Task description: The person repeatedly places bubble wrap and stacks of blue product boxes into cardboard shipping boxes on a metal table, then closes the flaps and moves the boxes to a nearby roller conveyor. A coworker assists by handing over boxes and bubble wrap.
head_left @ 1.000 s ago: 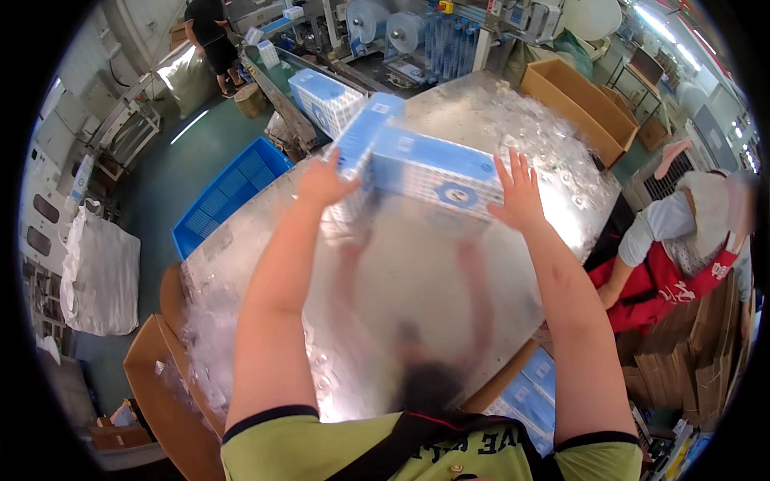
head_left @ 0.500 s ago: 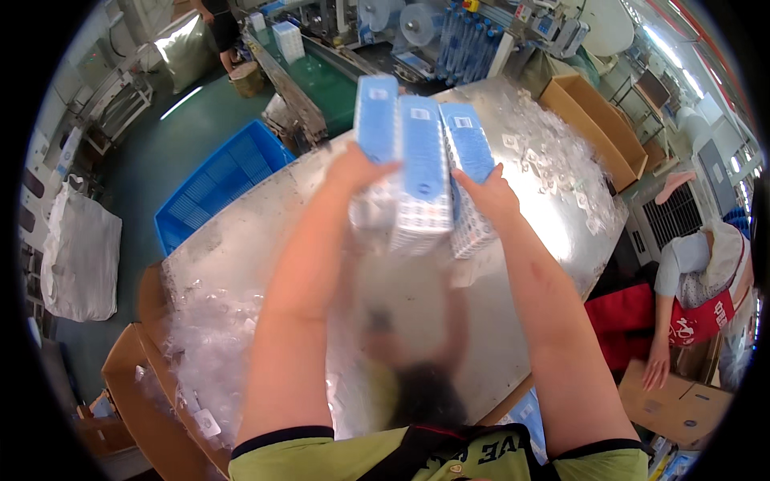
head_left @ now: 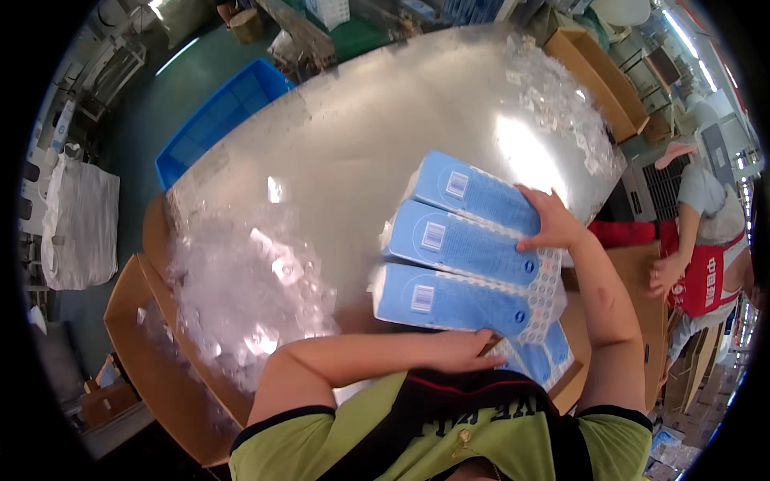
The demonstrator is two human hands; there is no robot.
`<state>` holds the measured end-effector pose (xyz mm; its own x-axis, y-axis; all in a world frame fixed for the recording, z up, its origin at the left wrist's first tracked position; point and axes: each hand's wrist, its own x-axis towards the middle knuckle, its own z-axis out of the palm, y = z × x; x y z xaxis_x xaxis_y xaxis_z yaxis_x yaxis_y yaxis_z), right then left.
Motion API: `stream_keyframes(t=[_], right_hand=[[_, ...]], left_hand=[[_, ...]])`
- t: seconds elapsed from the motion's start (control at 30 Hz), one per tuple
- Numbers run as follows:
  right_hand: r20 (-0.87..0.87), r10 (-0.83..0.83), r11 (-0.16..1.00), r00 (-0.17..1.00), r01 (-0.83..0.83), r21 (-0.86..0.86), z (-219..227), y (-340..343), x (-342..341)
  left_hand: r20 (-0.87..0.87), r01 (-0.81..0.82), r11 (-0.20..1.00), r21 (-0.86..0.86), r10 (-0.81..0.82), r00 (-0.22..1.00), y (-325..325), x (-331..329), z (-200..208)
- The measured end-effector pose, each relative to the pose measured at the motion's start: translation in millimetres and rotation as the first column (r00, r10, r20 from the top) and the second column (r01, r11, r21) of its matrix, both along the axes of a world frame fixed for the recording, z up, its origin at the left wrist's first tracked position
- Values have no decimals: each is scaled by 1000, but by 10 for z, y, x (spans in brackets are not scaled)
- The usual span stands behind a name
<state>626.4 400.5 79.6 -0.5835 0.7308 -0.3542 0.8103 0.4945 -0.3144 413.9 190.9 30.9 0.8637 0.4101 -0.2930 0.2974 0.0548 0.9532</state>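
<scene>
Three long blue-and-white packs point(head_left: 457, 244) lie side by side in a row between my hands, tilted, with their patterned white ends to the right. My right hand point(head_left: 552, 223) grips the far side of the row, thumb and fingers spread over the packs' right ends. Against the near side presses my left hand point(head_left: 464, 351), its fingers partly hidden below the nearest pack. Beneath the held packs, more blue packs point(head_left: 539, 361) show in an open cardboard box point(head_left: 568, 377) at the table's near right edge.
Clear plastic pieces pile on the metal table point(head_left: 361, 112), at left point(head_left: 249, 280) and at far right point(head_left: 561, 96). A cardboard box point(head_left: 132, 321) stands at the left edge, another point(head_left: 597, 80) at far right. Beyond is a blue crate point(head_left: 216, 120). A co-worker's hand point(head_left: 666, 272) is at right.
The three packs have come from the table's far side toward me and right, turning from lengthwise to crosswise. Both hands moved with them. The co-worker's hand has risen.
</scene>
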Motion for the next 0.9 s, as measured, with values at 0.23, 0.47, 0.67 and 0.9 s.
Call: stream_keyframes(t=[0.23, 0.47, 0.67, 0.9], right_hand=[[-764, -645, 707, 35, 408, -578, -560, -644, 1094], [-309, -821, 474, -480, -272, -837, -888, -794, 554], [-524, -561, 629, -641, 81, -773, 387, -2462, 2121], [-727, -433, 806, -533, 132, -577, 306, -4011, 3154]], left_hand=[[414, -952, 296, 80, 859, 302, 569, -1308, -52], [355, -554, 395, -733, 917, 185, 1032, -763, -992], [477, -775, 564, -285, 785, 396, 1066, 697, -291], [293, -599, 801, -6, 574, 765, -55, 2030, -926]])
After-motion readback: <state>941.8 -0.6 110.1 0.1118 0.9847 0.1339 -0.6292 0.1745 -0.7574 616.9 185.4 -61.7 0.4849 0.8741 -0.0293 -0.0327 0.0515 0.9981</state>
